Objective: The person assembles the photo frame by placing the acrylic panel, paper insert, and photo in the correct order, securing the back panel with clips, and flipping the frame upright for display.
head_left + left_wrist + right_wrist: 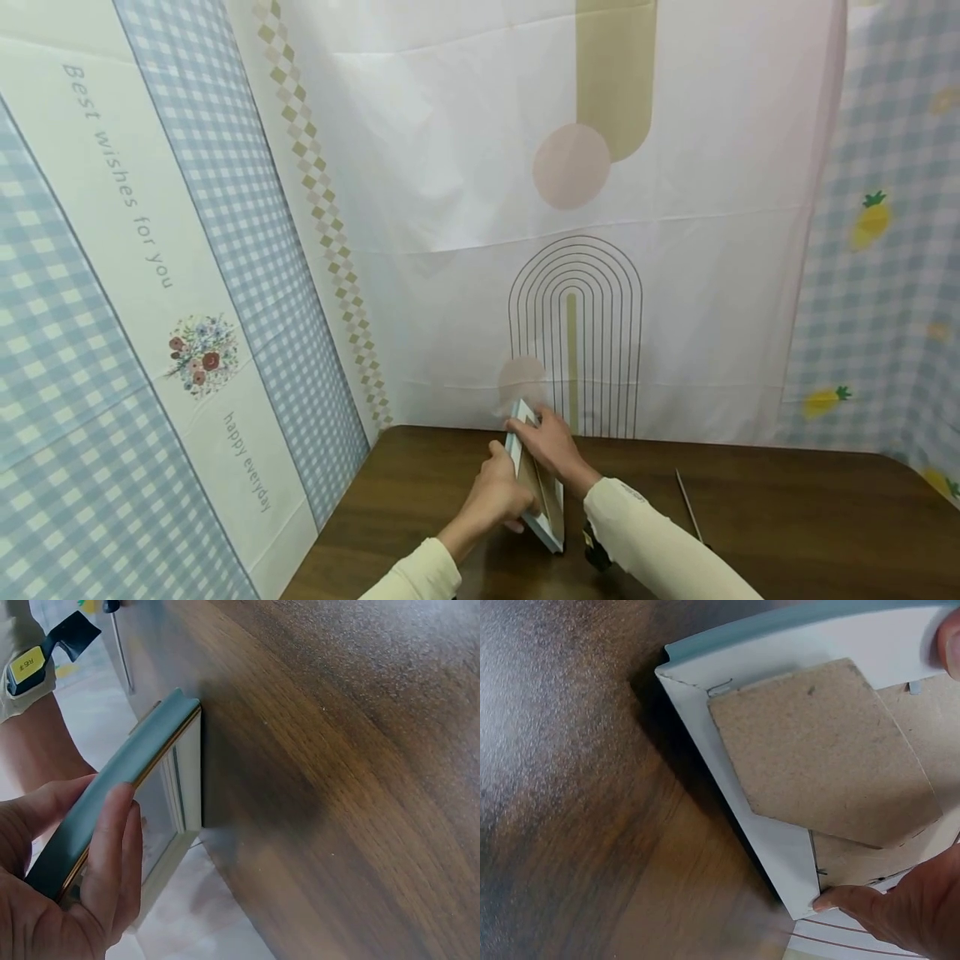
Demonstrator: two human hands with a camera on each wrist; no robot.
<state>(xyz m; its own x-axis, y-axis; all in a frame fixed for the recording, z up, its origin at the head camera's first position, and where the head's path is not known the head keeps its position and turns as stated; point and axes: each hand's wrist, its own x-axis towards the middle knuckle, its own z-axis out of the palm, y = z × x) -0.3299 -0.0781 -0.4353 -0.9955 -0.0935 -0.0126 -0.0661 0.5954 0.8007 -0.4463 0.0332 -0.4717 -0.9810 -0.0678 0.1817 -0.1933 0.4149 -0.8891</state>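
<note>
A pale blue picture frame [513,450] stands tilted on edge on the table, held between both hands. My left hand [495,492] grips its near left side; in the left wrist view the thumb and fingers pinch the teal rim from opposite faces. My right hand [553,446] holds the upper far end, thumb on the rim. The right wrist view shows the back, with a brown fibreboard stand flap [817,750] over the backing board and a small metal tab [914,688] at the border. Glass shows on the front in the left wrist view.
Right of the hands, a thin metal rod [687,504] lies on the brown wooden table [810,517]; its dark handle [111,606] resembles a screwdriver's. A black strap with a yellow label [28,667] sits on the right wrist. Printed cloth [450,317] hangs behind the table.
</note>
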